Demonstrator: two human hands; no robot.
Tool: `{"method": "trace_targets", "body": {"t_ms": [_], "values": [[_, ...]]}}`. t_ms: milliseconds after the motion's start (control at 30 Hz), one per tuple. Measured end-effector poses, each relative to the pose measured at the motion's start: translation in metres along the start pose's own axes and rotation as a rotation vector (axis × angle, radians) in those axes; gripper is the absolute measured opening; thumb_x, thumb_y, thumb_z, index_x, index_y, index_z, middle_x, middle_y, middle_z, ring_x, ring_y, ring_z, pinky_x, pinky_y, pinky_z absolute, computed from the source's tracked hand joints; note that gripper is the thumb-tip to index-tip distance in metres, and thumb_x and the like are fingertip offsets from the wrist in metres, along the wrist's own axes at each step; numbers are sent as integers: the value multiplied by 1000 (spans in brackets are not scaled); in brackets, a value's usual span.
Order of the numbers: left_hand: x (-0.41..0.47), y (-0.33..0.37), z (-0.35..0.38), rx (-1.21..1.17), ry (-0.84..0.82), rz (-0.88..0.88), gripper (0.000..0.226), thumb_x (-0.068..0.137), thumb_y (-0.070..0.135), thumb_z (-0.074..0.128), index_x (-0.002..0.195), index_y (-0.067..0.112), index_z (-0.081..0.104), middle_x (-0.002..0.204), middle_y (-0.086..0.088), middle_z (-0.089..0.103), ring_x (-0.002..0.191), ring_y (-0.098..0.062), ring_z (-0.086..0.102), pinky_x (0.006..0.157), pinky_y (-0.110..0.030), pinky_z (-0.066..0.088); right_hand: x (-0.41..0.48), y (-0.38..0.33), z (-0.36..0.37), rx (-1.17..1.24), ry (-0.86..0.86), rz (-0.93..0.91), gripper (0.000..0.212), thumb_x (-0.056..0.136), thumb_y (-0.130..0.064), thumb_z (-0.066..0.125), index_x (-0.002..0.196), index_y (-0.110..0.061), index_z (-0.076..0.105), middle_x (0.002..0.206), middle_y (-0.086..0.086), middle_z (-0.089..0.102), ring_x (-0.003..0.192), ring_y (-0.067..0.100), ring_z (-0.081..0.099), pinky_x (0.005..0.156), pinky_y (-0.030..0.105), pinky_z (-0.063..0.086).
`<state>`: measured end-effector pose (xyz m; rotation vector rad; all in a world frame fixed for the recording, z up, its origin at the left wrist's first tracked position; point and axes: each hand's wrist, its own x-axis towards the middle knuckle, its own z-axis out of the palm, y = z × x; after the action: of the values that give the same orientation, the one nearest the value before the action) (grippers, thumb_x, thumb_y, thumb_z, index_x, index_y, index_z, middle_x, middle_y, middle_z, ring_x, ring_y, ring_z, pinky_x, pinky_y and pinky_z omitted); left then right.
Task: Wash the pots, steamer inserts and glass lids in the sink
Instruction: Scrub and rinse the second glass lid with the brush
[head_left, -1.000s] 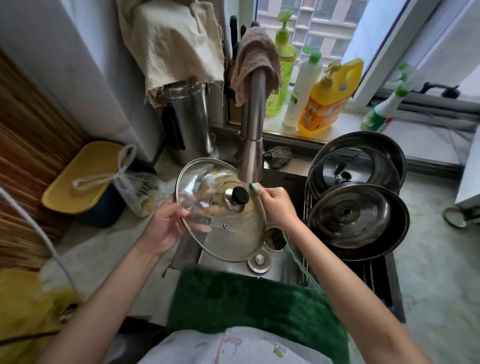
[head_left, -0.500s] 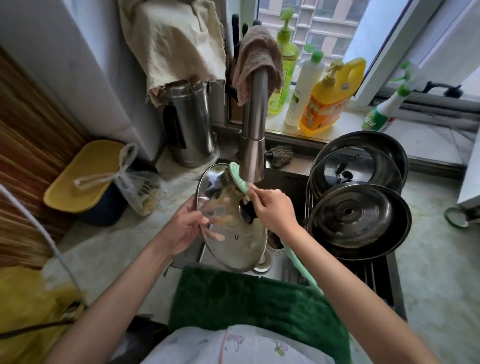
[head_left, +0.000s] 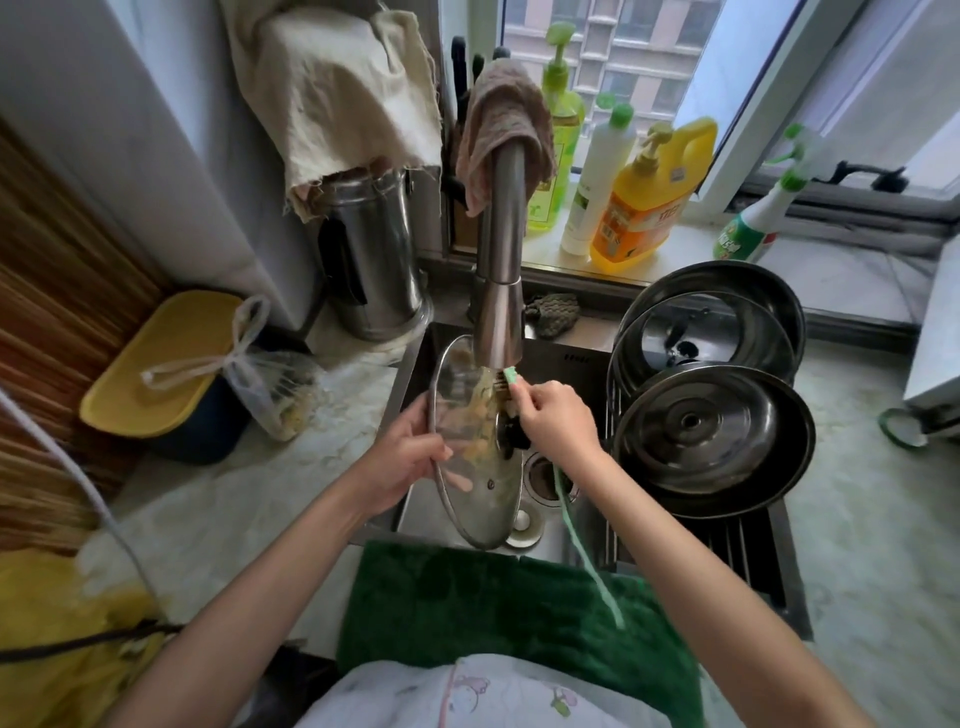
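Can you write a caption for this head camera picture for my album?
Left hand tilts a glass lid under the faucet while right hand scrubs it with a green brush.

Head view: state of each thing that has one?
glass lid: tilted on edge over the sink, held
left hand: grips lid rim
right hand: grips green brush, bristles on the lid
steel lids: stacked upright in rack
faucet: cloth draped over; flow unclear

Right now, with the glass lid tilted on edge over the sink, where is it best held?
By its metal rim, from the left, as the left hand grips the glass lid: the tilted lid turns its rim that way, leaving the knob side free for the brush.
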<state>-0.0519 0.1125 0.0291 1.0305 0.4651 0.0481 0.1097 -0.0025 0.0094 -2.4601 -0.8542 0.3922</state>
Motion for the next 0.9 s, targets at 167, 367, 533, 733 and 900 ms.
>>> {"method": "trace_targets", "body": {"t_ms": [167, 367, 533, 733, 900], "values": [[3, -7, 3, -73, 25, -32, 43, 69, -5, 48, 107, 17, 48, 119, -11, 62, 101, -29, 66, 59, -45, 59, -16, -5, 1, 2, 42, -182, 35, 96, -41, 46, 126, -30, 61, 89, 8, 73, 84, 25, 67, 63, 34, 44], [6, -10, 7, -152, 32, -35, 56, 68, -5, 47, 120, 15, 48, 106, -3, 68, 88, -22, 69, 53, -41, 58, -20, -26, -2, 60, 58, -226, 34, 96, -36, 47, 125, -25, 62, 98, 8, 72, 87, 26, 66, 62, 29, 37], [4, -10, 9, -144, -3, -21, 60, 70, -6, 46, 126, 15, 46, 123, -9, 63, 98, -30, 67, 58, -45, 59, 12, -6, -9, -20, -4, -7, 43, 97, -42, 41, 91, -12, 71, 87, 12, 67, 90, 33, 63, 67, 35, 41], [5, -3, 5, -144, 55, 0, 54, 67, -5, 48, 117, 15, 48, 110, -8, 67, 91, -26, 70, 53, -39, 58, -9, -26, -10, -28, -30, -202, 33, 95, -40, 47, 118, -26, 67, 95, 11, 71, 90, 29, 64, 67, 32, 43], [3, -2, 8, -138, 31, 13, 43, 67, -6, 47, 106, 12, 46, 116, -13, 65, 96, -31, 68, 56, -44, 59, 19, -24, -12, 29, -69, -47, 36, 94, -35, 47, 87, -9, 71, 84, 12, 67, 84, 34, 64, 67, 35, 45]]}}
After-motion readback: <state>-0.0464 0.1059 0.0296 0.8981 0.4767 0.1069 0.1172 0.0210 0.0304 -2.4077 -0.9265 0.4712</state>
